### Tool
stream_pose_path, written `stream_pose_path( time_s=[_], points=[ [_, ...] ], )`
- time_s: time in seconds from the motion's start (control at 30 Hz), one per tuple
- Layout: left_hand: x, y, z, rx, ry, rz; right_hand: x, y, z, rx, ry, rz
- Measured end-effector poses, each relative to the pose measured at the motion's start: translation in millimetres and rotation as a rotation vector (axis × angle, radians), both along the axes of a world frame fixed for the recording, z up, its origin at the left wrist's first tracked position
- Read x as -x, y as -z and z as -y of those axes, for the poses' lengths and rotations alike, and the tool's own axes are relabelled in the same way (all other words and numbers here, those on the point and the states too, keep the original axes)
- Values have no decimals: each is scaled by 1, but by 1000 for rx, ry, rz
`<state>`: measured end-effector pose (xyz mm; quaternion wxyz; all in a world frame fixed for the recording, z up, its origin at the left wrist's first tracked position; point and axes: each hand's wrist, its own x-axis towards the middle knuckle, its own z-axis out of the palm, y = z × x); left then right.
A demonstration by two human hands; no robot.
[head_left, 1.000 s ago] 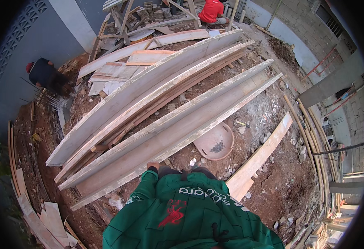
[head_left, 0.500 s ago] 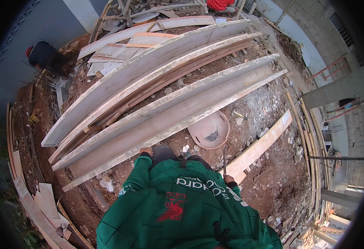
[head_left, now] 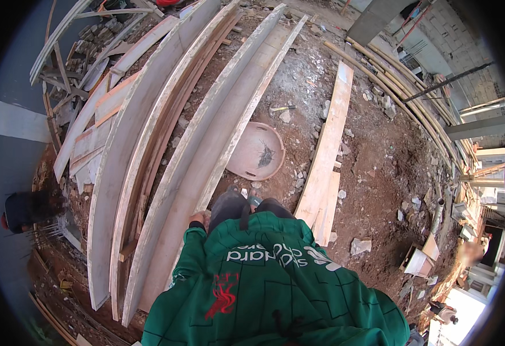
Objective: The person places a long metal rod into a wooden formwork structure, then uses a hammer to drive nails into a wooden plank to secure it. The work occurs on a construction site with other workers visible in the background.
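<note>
My left hand point(head_left: 200, 217) is at the near edge of a long wooden trough-shaped form point(head_left: 206, 155), its fingers apparently closed over that edge, though small in view. My right hand does not show; the green jacket covers that side. Ahead of my knees lies a round, shallow pinkish basin point(head_left: 241, 153) with slots near its rim. A heap of dark nails point(head_left: 266, 154) rests in it. Beyond the basin a small hammer point(head_left: 283, 108) lies on the dirt. A long pale plank point(head_left: 328, 138) stretches away on my right.
More long forms point(head_left: 127, 144) stand side by side on the left. A person point(head_left: 30, 210) bends at the far left. Bamboo poles point(head_left: 399, 86) lie at the far right. Stones point(head_left: 360, 247) litter the soil, and other people are small at the right edge.
My view has swung to the right, so the forms now run more steeply up the picture. My right hand, earlier beside the plank with a thin dark bar, has gone out of sight.
</note>
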<state>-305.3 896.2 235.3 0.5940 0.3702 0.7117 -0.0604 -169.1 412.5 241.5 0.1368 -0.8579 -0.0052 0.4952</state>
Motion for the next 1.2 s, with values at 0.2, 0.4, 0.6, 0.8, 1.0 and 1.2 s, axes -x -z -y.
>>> stream_pose_path(
  time_s=[0.2, 0.4, 0.6, 0.8, 1.0, 1.2],
  points=[
    [-28, 30, -22, -24, 290, -24, 47, -15, 0, 54, 220, -15],
    [-71, 42, -36, 60, 487, 1, 92, -27, -5, 92, 383, -31],
    [-97, 53, -50, 87, 455, 32, 113, -26, -14, 89, 473, -38],
    [-112, 56, -37, 73, 463, 33, 116, -10, -8, 59, 531, -33],
    [-131, 54, -18, 34, 531, -8, 108, 11, 2, 14, 595, -18],
    [-171, 75, -15, -88, 832, 140, 97, 40, 26, -5, 622, -4]
  ],
)
